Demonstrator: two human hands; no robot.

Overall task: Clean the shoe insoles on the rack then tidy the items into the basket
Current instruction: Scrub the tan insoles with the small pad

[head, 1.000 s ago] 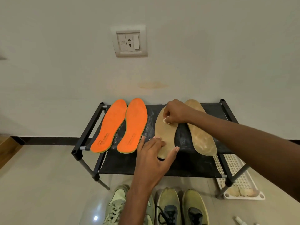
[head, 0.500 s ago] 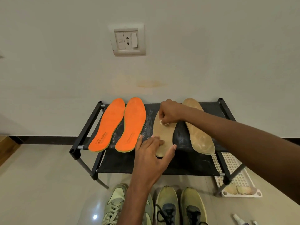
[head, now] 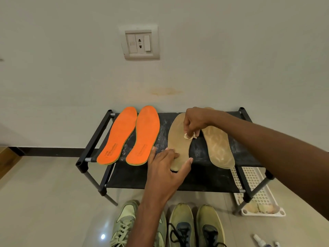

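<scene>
sliding down the tan insole (head: 179,138), right hand (head: 195,120) pinches its wipe (head: 190,136).

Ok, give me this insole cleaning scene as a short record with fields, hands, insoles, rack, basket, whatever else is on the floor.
left hand: fingers flat on the heel end of the tan insole, holding it down
right hand: pinches a small white wipe against the same insole
second tan insole: lies to the right, blotchy surface
orange insoles: pair side by side on the left of the rack
rack: black, dusty top shelf
basket: white, on the floor under the rack's right end
floor: shoes in front; small bottle at lower right
</scene>
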